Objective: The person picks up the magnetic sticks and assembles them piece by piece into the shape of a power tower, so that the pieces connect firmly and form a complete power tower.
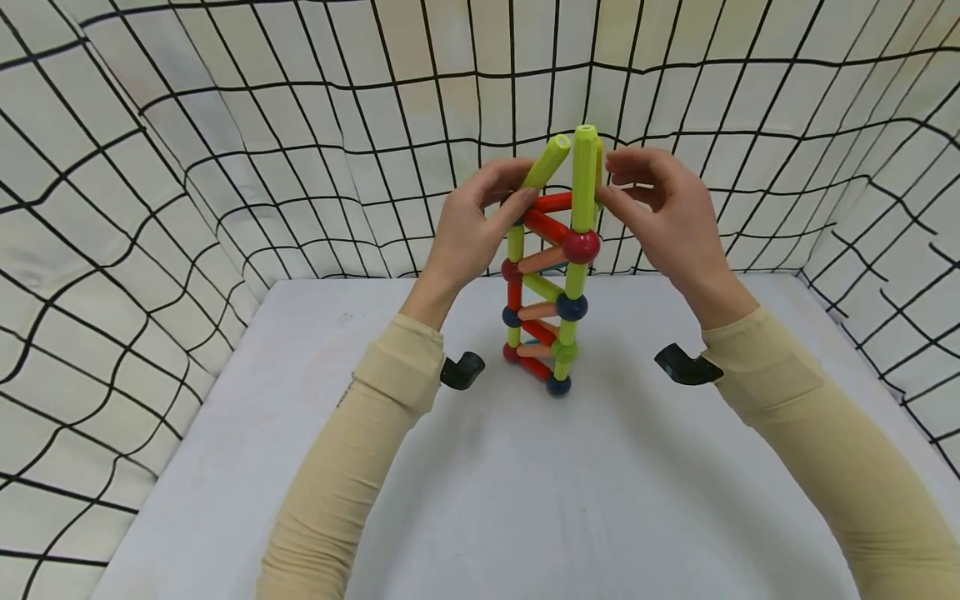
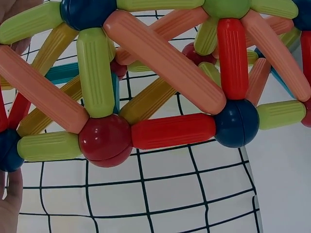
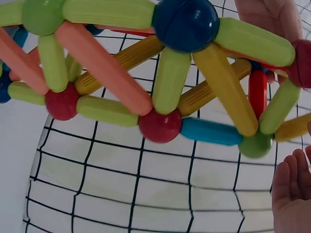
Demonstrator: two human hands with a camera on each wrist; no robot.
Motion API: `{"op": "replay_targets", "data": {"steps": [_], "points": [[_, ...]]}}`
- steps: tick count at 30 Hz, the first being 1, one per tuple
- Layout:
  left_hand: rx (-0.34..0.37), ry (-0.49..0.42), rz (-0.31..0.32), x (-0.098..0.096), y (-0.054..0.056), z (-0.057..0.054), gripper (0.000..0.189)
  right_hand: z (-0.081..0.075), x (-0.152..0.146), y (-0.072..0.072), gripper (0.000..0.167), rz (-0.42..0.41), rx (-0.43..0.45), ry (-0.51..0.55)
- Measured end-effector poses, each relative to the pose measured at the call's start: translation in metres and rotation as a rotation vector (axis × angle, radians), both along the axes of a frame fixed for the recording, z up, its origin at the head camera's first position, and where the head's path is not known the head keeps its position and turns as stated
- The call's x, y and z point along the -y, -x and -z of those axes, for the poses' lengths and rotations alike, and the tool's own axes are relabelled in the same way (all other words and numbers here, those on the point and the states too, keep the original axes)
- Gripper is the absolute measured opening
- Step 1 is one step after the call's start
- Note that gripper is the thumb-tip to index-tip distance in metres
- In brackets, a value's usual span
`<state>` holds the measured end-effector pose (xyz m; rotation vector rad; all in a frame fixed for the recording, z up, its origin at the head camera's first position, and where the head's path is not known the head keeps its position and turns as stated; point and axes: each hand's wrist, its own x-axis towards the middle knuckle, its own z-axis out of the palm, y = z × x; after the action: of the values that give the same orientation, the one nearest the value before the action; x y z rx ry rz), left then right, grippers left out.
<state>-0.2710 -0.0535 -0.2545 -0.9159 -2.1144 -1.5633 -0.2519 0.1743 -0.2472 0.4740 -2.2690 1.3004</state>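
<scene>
A tower of magnetic rods and balls [image 1: 572,307] stands upright on the white table. My left hand [image 1: 468,221] is at its upper left corner, thumb and fingers pinching a tilted light green rod [image 1: 550,158] near its lower end. The dark blue ball [image 2: 7,150] at that corner has a fingertip right against it in the left wrist view. An upright green rod [image 1: 584,179] tops the red ball [image 1: 581,247] at the front. Beside it, my right hand [image 1: 671,208] has loosely bent fingers, its thumb tip close by a yellow-green rod [image 1: 599,171] partly hidden behind the upright one.
The white table [image 1: 300,433] spreads around the tower's base. Behind and at both sides rises white cloth with a black grid [image 1: 405,117]. Dark wrist-mounted pieces [image 1: 462,371] stick out from both sleeves near the tower.
</scene>
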Motion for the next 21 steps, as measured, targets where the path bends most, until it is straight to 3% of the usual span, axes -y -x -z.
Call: {"op": "replay_targets", "data": {"steps": [4, 6, 11, 13, 17, 21], "points": [[0.041, 0.017, 0.015, 0.006, 0.003, 0.004, 0.036, 0.014, -0.027, -0.003, 0.039, 0.043, 0.025, 0.099], [0.062, 0.013, 0.042, 0.01, 0.012, 0.011, 0.039, 0.023, -0.051, -0.005, 0.039, 0.081, 0.078, 0.207], [0.127, 0.002, 0.09, 0.012, 0.014, 0.015, 0.044, 0.058, -0.123, -0.004, 0.042, 0.185, 0.273, 0.573], [0.15, 0.008, 0.101, 0.012, 0.014, 0.016, 0.045, 0.076, -0.146, -0.001, 0.046, 0.246, 0.354, 0.632], [0.204, 0.003, 0.123, 0.013, 0.015, 0.017, 0.046, 0.113, -0.181, 0.009, 0.054, 0.382, 0.547, 0.566], [0.262, -0.028, 0.141, 0.015, 0.017, 0.021, 0.048, 0.149, -0.201, 0.02, 0.064, 0.47, 0.672, 0.388]]}}
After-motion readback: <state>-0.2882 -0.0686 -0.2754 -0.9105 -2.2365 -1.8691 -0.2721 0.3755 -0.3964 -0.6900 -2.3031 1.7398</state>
